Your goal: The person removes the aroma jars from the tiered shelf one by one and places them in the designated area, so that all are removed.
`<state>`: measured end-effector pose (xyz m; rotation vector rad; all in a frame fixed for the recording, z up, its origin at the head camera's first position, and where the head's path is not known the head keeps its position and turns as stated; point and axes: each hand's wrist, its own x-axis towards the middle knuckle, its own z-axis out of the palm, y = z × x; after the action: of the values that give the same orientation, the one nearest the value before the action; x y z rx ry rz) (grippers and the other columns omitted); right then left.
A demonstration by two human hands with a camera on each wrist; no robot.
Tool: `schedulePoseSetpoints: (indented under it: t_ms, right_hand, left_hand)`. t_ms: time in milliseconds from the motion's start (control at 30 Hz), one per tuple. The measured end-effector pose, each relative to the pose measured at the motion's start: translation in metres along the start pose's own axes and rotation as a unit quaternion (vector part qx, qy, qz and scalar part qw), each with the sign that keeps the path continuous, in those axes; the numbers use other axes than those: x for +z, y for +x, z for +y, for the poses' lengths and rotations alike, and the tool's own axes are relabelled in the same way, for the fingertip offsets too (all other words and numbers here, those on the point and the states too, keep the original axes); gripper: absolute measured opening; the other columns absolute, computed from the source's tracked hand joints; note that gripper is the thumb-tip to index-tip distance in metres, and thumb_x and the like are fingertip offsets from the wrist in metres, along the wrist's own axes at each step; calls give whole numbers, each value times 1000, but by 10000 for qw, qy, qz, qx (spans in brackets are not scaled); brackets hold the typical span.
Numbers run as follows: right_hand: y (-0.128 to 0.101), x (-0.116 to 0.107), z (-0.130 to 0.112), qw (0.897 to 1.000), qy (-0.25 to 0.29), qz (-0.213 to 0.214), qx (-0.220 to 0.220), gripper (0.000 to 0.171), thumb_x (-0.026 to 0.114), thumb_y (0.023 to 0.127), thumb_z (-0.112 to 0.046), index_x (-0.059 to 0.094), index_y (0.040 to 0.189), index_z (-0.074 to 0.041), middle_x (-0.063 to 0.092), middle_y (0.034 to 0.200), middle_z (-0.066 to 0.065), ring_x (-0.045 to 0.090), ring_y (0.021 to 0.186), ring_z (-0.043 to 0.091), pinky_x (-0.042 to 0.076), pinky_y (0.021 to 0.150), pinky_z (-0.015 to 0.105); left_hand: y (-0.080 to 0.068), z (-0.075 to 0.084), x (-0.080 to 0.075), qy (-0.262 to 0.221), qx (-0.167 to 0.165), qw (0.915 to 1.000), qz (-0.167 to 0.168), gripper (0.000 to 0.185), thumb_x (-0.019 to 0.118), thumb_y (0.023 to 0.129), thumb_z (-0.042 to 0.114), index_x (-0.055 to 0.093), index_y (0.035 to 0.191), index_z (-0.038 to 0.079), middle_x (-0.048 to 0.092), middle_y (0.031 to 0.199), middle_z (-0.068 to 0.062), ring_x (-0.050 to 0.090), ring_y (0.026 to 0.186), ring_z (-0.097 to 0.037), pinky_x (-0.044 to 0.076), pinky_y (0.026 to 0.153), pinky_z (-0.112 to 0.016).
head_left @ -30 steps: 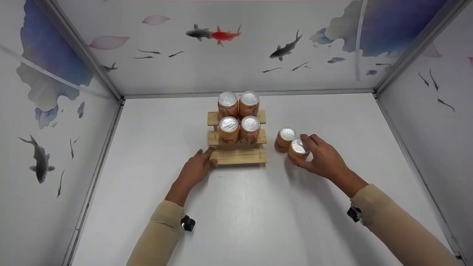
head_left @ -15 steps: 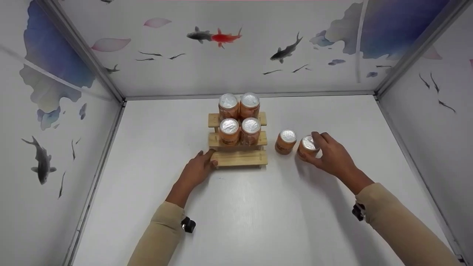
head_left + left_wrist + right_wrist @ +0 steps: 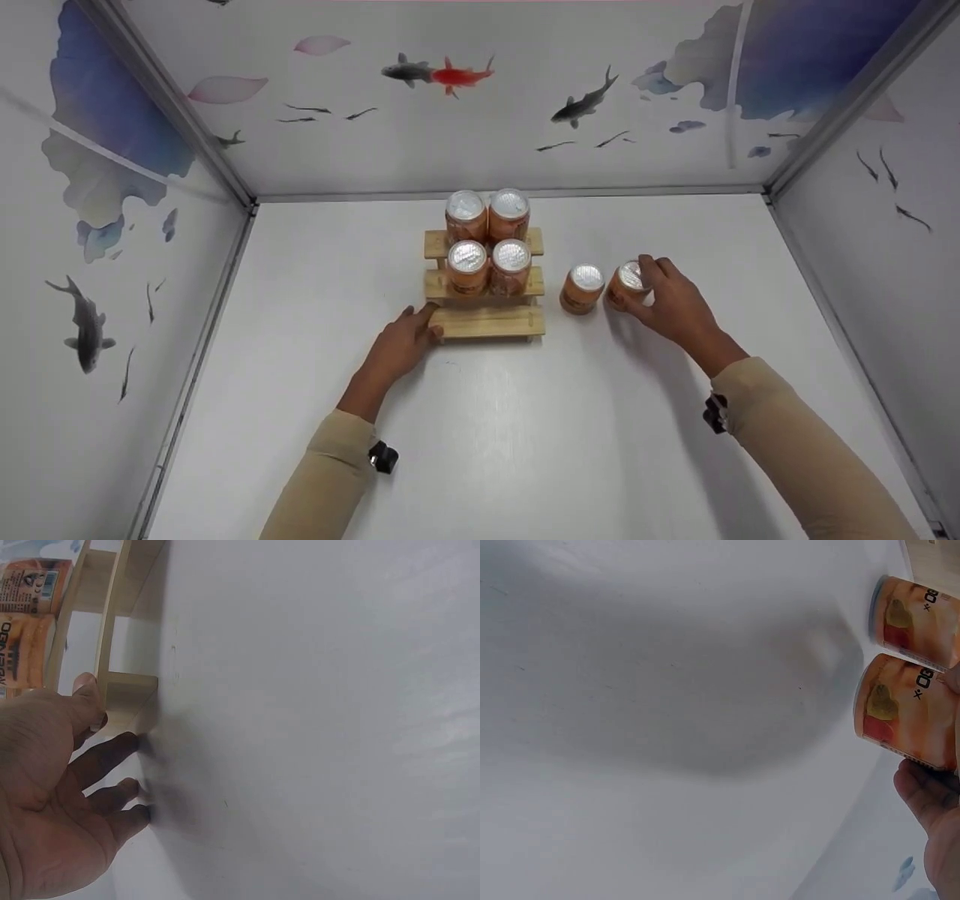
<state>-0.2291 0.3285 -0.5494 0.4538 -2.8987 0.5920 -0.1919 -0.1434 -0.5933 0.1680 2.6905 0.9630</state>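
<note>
A three-step wooden rack (image 3: 487, 321) stands on the white table, two orange cans with silver tops on its top step and two on its middle step. My left hand (image 3: 397, 345) pinches the left end of the lowest board; in the left wrist view the thumb lies over the board (image 3: 112, 622). To the right of the rack, my right hand (image 3: 675, 304) grips an orange-labelled can (image 3: 628, 283), fingers and thumb at its sides. Another such can (image 3: 582, 291) stands upright between the rack and the gripped can. In the right wrist view, the held can (image 3: 904, 709) shows its printed side.
Printed panels with painted fish (image 3: 457, 76) enclose the table at the back and both sides. A metal strip (image 3: 510, 195) runs along the table's back edge. Each sleeve has a small black device (image 3: 384, 456) at the wrist.
My right hand has shifted its can to the right, away from the other loose can, then slightly toward the back. My left hand stays at the rack.
</note>
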Motion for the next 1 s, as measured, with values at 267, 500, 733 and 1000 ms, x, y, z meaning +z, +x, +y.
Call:
schedulePoseSetpoints:
  t_ms: [267, 500, 733, 1000]
  right_hand:
    - [6, 5, -3, 9992, 96, -301, 240, 72, 80, 103, -29, 48, 155, 9, 62, 139, 34, 72, 115, 51, 62, 94, 63]
    - [9, 10, -6, 9976, 145, -486, 468, 74, 76, 106, -31, 44, 159, 10, 59, 144, 36, 68, 123, 53, 59, 101, 65]
    - [10, 12, -6, 9979, 129, -460, 446, 74, 74, 107, -35, 45, 158, 10, 60, 142, 37, 69, 122, 53, 59, 100, 66]
    - [10, 13, -5, 9979, 142, -435, 451, 74, 75, 107, -34, 45, 158, 10, 60, 142, 37, 69, 122, 53, 59, 101, 65]
  left_hand:
    - [0, 3, -1, 119, -73, 9999, -2, 62, 56, 113, 53, 50, 166, 24, 46, 170, -30, 41, 160, -53, 42, 124, -71]
    - [1, 1, -1, 80, -66, 9999, -25, 59, 55, 113, 52, 50, 166, 26, 48, 170, -26, 40, 162, -52, 40, 125, -72]
    - [0, 0, 0, 52, -68, 10000, -19, 60, 55, 113, 53, 50, 166, 26, 46, 171, -29, 42, 160, -54, 40, 125, -72]
    - [0, 0, -1, 5, -66, 10000, -26, 60, 55, 114, 52, 49, 168, 26, 48, 171, -25, 38, 163, -50, 39, 127, -70]
